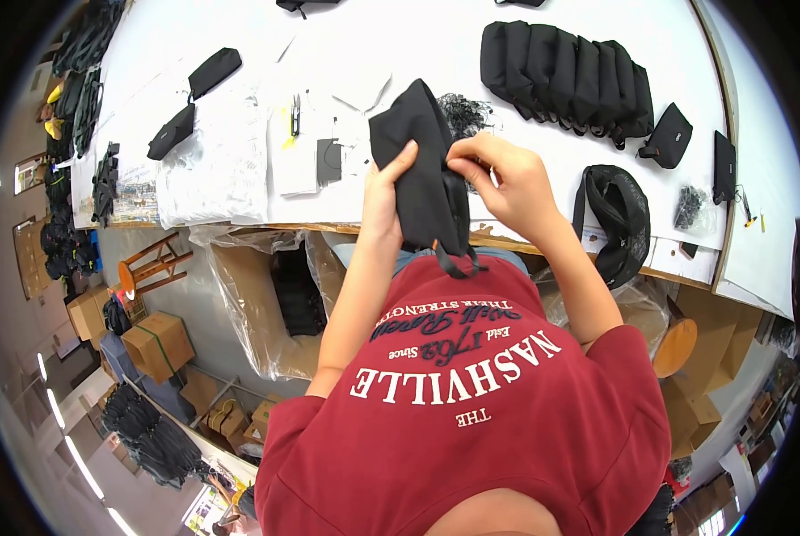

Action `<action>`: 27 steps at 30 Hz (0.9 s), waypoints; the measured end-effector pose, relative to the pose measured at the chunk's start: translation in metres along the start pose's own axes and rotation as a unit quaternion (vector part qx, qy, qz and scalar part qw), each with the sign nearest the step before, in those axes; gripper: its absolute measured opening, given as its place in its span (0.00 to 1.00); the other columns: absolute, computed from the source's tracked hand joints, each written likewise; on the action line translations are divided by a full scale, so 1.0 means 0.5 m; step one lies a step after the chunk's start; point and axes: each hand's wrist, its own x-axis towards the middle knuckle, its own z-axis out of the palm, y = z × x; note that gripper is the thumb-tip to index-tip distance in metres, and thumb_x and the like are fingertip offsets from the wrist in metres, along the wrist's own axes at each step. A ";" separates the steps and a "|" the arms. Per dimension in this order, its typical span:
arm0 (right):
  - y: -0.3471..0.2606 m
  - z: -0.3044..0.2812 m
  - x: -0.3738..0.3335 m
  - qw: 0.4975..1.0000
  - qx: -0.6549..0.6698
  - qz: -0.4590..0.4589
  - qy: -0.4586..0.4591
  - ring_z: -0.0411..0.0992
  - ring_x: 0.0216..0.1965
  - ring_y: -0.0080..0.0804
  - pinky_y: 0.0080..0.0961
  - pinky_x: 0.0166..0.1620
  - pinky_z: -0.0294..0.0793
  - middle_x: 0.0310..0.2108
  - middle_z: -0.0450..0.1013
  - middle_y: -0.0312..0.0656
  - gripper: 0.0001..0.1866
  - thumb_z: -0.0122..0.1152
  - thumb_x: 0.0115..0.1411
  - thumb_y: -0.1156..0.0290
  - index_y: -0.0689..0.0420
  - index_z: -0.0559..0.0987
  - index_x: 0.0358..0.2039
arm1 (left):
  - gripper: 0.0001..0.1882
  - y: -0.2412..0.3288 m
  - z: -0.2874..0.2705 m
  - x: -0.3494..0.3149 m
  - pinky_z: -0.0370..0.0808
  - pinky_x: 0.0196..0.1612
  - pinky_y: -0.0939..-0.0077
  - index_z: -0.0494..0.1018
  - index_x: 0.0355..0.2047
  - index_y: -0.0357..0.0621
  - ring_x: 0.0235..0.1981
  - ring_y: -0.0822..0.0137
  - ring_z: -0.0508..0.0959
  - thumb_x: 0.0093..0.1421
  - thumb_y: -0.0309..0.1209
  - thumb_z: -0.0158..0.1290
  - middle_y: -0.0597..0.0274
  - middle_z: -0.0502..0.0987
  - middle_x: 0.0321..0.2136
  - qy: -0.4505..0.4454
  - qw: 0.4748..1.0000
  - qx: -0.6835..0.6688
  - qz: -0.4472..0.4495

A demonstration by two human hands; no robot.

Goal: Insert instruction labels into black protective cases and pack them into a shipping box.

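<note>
A black fabric pouch (422,165) hangs upright in front of my chest, above the near edge of the white table (239,107). My left hand (384,192) grips its left side, thumb on the front. My right hand (498,170) pinches the pouch's right edge near the top, fingers closed on the fabric. A short black strap (454,261) dangles from the bottom of the pouch.
A row of several black pouches (565,76) stands at the table's back right, a black mesh bag (616,214) lies by the right edge. Two more pouches (194,94) and small scissors (295,114) lie at the left. Cardboard boxes (157,344) and a wooden stool (150,266) are on the floor.
</note>
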 end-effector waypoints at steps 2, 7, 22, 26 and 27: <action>-0.016 0.003 -0.012 0.997 0.055 0.033 -0.053 0.71 0.21 0.31 0.22 0.25 0.69 0.24 0.72 0.39 0.03 0.60 0.53 0.75 0.59 0.76 0.29 | 0.14 0.000 -0.019 0.010 0.78 0.35 0.75 0.71 0.43 0.37 0.32 0.68 0.79 0.57 0.29 0.55 0.58 0.78 0.35 -0.007 1.000 -0.022 0.008; -0.035 0.005 -0.033 0.985 0.124 0.054 -0.111 0.71 0.23 0.32 0.23 0.27 0.69 0.23 0.73 0.39 0.03 0.60 0.53 0.75 0.59 0.76 0.28 | 0.12 0.027 -0.050 0.035 0.79 0.33 0.73 0.73 0.40 0.38 0.30 0.66 0.80 0.57 0.30 0.55 0.57 0.79 0.32 0.003 0.997 -0.065 -0.028; -0.012 -0.009 -0.018 0.963 -0.229 -0.099 -0.104 0.67 0.48 0.38 0.34 0.51 0.65 0.45 0.70 0.38 0.29 0.68 0.41 0.72 0.46 0.74 0.48 | 0.19 0.042 -0.009 -0.031 0.72 0.50 0.64 0.64 0.50 0.37 0.49 0.61 0.72 0.64 0.38 0.45 0.55 0.69 0.49 -0.019 0.994 -0.083 -0.070; -0.010 -0.038 0.000 0.991 0.108 0.056 -0.051 0.73 0.41 0.29 0.21 0.44 0.70 0.40 0.74 0.41 0.24 0.66 0.48 0.77 0.54 0.73 0.48 | 0.25 0.027 -0.064 -0.025 0.67 0.53 0.64 0.57 0.56 0.42 0.51 0.60 0.68 0.62 0.37 0.50 0.55 0.67 0.50 0.007 0.939 0.282 0.197; -0.009 -0.045 0.001 0.985 0.152 0.070 -0.043 0.72 0.43 0.25 0.19 0.45 0.69 0.41 0.74 0.40 0.22 0.66 0.50 0.77 0.55 0.73 0.48 | 0.27 0.032 -0.071 -0.022 0.66 0.53 0.66 0.56 0.57 0.42 0.51 0.61 0.67 0.60 0.33 0.53 0.56 0.66 0.50 0.028 0.857 0.419 0.300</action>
